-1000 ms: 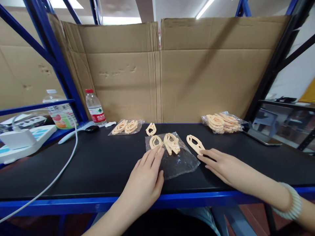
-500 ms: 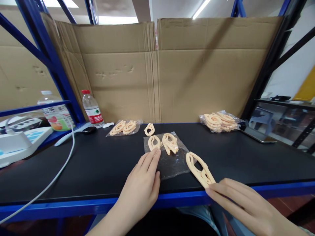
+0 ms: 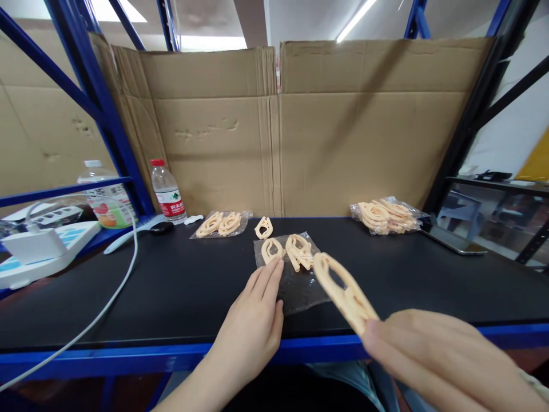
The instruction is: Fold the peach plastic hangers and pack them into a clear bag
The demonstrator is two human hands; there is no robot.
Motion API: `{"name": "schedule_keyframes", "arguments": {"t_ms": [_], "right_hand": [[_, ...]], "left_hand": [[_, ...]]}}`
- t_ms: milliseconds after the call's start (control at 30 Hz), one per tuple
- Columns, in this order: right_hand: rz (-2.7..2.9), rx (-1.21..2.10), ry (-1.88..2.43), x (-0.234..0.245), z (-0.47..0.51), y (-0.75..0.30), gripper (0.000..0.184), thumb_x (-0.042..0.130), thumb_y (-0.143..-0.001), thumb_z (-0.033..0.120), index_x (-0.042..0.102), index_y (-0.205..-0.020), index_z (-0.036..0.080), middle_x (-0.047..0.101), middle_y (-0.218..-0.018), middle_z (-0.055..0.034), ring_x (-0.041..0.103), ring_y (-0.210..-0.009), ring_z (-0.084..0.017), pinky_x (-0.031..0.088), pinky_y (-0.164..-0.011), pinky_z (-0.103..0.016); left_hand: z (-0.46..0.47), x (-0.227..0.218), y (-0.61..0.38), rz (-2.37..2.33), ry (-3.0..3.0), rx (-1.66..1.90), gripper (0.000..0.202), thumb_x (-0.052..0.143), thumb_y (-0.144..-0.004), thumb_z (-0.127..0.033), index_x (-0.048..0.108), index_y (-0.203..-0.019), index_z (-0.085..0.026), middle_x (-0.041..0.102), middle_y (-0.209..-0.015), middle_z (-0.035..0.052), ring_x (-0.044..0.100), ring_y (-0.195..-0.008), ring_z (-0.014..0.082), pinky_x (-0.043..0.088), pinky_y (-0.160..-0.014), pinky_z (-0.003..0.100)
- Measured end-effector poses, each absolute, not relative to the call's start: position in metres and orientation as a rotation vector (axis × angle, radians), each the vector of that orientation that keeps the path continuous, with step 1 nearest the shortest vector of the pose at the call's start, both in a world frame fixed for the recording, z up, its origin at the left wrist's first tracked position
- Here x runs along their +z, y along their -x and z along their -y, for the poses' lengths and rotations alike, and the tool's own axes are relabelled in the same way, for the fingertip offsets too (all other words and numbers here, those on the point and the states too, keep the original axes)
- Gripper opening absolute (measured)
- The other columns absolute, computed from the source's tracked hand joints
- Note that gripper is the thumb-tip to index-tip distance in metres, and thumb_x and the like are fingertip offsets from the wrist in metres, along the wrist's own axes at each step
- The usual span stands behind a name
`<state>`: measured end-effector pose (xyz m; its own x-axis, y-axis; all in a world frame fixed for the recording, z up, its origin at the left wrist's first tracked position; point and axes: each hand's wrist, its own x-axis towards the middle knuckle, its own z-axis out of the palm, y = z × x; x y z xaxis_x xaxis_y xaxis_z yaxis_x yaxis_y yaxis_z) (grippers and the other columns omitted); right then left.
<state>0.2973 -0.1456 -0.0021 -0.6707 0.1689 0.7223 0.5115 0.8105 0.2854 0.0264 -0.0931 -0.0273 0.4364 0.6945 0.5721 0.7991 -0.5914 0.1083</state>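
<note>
Fingertips of the right hand (image 3: 437, 357) are pinched on the near end of a peach plastic clip (image 3: 343, 292), which is held raised above the front edge of the black shelf top (image 3: 171, 292), its far end tilted up and away toward the clear bag (image 3: 295, 280). The left hand (image 3: 253, 326) is laid flat and open on the shelf top, nothing being grasped; its fingertips are pressed on the near left edge of the clear bag. Two more peach clips (image 3: 291, 252) are seen lying at the far end of that bag, though whether they are inside it or on top of it cannot be told. A single small clip (image 3: 263, 228) is left just behind the bag. Farther left, a small packed bag of clips (image 3: 221, 224) is set near the cardboard wall (image 3: 343, 137), and a water bottle (image 3: 167, 191) is stood upright beside the blue post (image 3: 107, 114). At the far right, a fuller bag of clips (image 3: 388, 216) is placed next to a flat dark tablet (image 3: 454, 240). A white cable (image 3: 111, 292) is trailed across the left part of the shelf top.
</note>
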Motion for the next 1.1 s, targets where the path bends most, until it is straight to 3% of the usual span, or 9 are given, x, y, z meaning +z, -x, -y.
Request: {"name": "schedule_keyframes", "arguments": {"t_ms": [67,200,300,400,667,800,1033,1100], "right_hand": [[2.361,-0.616,0.376,0.004,0.138,-0.278,0.036,0.044,-0.091,0.023,0.057,-0.124,0.027,0.071,-0.094,-0.0047,0.066,-0.08,-0.021,0.057,-0.068,-0.031],[2.45,-0.73,0.187,0.008,0.107,-0.239,0.026,0.042,-0.089,0.012,0.068,-0.093,0.015,0.069,-0.082,-0.0094,0.062,-0.072,-0.018,0.053,-0.06,-0.03],[2.425,-0.869,0.14,0.005,0.076,-0.216,0.026,0.044,-0.087,0.008,0.065,-0.072,0.013,0.064,-0.07,-0.0067,0.057,-0.061,-0.016,0.046,-0.051,-0.029],[2.373,-0.997,0.14,-0.001,0.047,-0.196,0.028,0.044,-0.087,0.007,0.061,-0.066,0.012,0.06,-0.066,-0.0054,0.055,-0.059,-0.016,0.046,-0.051,-0.029],[2.556,-0.946,0.389,-0.014,0.019,-0.187,0.021,0.043,-0.086,0.005,0.061,-0.076,0.01,0.062,-0.071,-0.0079,0.056,-0.064,-0.016,0.047,-0.056,-0.028],[2.48,-0.671,0.279,-0.001,0.009,-0.208,0.023,0.041,-0.085,0.012,0.061,-0.075,0.016,0.064,-0.075,-0.005,0.055,-0.061,-0.013,0.044,-0.057,-0.026],[2.205,-0.083,0.745,0.031,-0.093,-0.202,0.025,0.04,-0.077,0.006,0.064,-0.075,0.013,0.066,-0.069,-0.0038,0.058,-0.061,-0.012,0.045,-0.063,-0.023],[2.367,-0.056,0.69,0.031,-0.123,-0.189,0.03,0.039,-0.076,0.003,0.066,-0.088,0.011,0.07,-0.087,-0.0069,0.063,-0.077,-0.014,0.047,-0.074,-0.025]], "left_hand": [[0.093,-0.027,-0.027,1.318,2.508,-0.884,0.06,0.04,-0.085,-0.011,0.026,-0.143,-0.017,0.031,-0.148,0.0112,0.032,-0.134,0.0259,0.039,-0.107,0.046],[0.092,-0.027,-0.028,1.308,2.533,-0.914,0.066,0.04,-0.084,-0.008,0.019,-0.145,-0.018,0.027,-0.15,0.0111,0.028,-0.136,0.0262,0.037,-0.108,0.046],[0.091,-0.028,-0.028,1.301,2.548,-0.901,0.067,0.039,-0.084,-0.007,0.015,-0.146,-0.016,0.024,-0.151,0.0129,0.025,-0.138,0.026,0.036,-0.109,0.046],[0.091,-0.028,-0.028,1.304,2.549,-0.916,0.069,0.038,-0.083,-0.006,0.013,-0.147,-0.016,0.023,-0.151,0.0137,0.023,-0.138,0.0264,0.035,-0.109,0.047],[0.093,-0.029,-0.028,1.376,2.529,-0.931,0.07,0.041,-0.082,-0.008,0.015,-0.146,-0.016,0.023,-0.151,0.0127,0.026,-0.137,0.0275,0.037,-0.107,0.047],[0.094,-0.03,-0.028,1.355,2.526,-0.932,0.069,0.04,-0.083,-0.009,0.014,-0.147,-0.015,0.024,-0.151,0.0137,0.027,-0.137,0.0278,0.037,-0.107,0.047],[0.094,-0.029,-0.027,1.363,2.517,-0.888,0.067,0.039,-0.083,-0.008,0.018,-0.146,-0.015,0.025,-0.15,0.0131,0.027,-0.137,0.0271,0.039,-0.106,0.046],[0.095,-0.029,-0.027,1.367,2.519,-0.889,0.067,0.039,-0.082,-0.008,0.018,-0.146,-0.015,0.025,-0.15,0.0127,0.026,-0.137,0.0264,0.037,-0.108,0.045]]}}
